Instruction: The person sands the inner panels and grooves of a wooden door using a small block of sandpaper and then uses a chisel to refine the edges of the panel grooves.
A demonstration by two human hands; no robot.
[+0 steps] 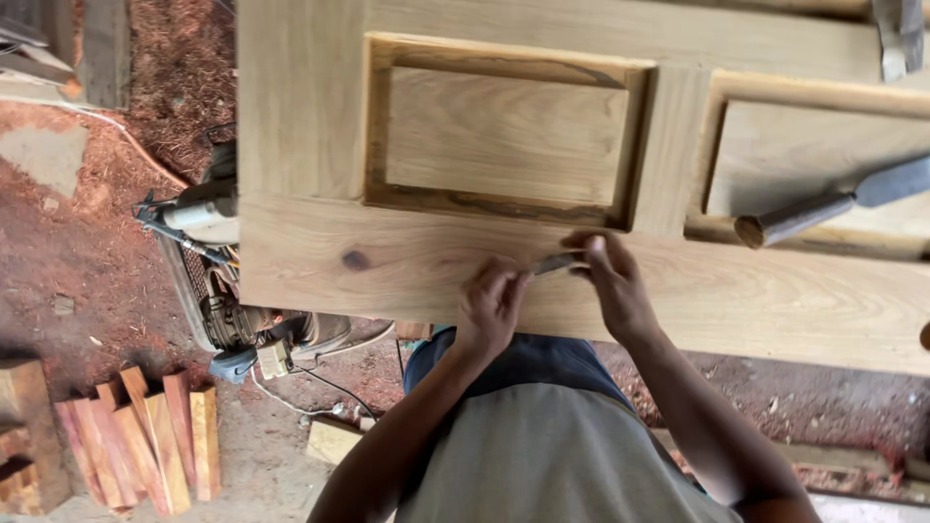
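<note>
A pale wooden door with recessed panels lies flat in front of me. Both hands rest on its near rail. My left hand pinches one end of a small thin metal blade, and my right hand holds the other end with thumb and fingers. The blade lies against the wood just below the left panel. A chisel with a round wooden handle lies on the right panel, away from both hands.
Below the door's left edge sits a small motor machine with cables. Short reddish wood offcuts lie on the sawdust-covered floor at lower left. A metal tool rests at the door's top right.
</note>
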